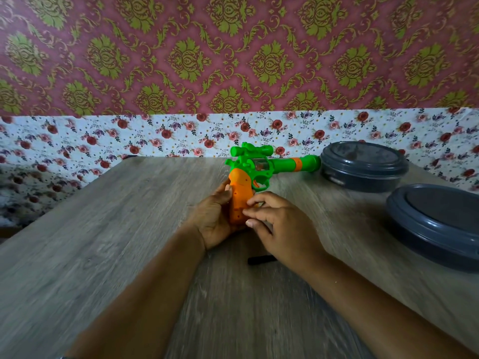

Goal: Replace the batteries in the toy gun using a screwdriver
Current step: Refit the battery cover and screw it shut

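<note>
A green toy gun [261,165] with an orange grip stands at the middle of the wooden table [103,242], barrel pointing right. My left hand [215,218] cups the orange grip from the left, thumb curled on its side. My right hand [280,226] has its fingertips curled onto the lower right side of the grip; whether they pinch something small I cannot tell. A black screwdriver handle [261,259] lies on the table just below my hands, partly hidden by my right wrist.
Two dark grey round lidded containers stand on the right: one [364,165] at the back by the gun's muzzle, one [438,224] nearer at the right edge. A floral-papered wall [155,138] runs right behind the table.
</note>
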A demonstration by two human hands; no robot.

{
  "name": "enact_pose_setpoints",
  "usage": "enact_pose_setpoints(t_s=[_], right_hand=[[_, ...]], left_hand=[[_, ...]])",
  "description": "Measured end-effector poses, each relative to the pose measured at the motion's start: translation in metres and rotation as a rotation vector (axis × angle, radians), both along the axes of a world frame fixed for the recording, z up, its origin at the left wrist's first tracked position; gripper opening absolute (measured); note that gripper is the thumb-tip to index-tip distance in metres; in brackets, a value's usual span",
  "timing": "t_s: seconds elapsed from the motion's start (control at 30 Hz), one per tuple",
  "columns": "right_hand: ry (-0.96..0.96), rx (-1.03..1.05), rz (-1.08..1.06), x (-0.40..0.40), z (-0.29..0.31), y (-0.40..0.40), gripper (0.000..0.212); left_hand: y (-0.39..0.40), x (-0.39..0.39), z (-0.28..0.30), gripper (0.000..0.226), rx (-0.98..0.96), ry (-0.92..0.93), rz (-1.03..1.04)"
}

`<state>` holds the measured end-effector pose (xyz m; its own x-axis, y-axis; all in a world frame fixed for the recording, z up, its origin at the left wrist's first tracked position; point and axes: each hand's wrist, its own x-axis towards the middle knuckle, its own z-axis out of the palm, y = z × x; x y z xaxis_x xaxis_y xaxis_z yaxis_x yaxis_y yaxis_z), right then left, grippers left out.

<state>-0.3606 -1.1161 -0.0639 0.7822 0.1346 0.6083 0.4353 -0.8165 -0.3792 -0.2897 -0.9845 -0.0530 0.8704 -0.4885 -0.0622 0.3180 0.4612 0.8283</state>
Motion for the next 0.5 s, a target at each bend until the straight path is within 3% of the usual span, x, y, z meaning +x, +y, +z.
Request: enact_pose_setpoints(t_s=[0.2, 0.5], right_hand=[[0.066, -0.046, -0.001, -0.0041, 0.0006, 0.0029, 0.039], [0.172, 0.259, -0.010, -0.0063, 0.0018, 0.0094, 0.038]], left_hand=[[0.0012, 0.0016, 0.0005, 0.043, -0.005, 0.065, 0.027], [0.0010, 0.0037, -0.0008, 0.044, 0.004, 0.072, 0.042]])
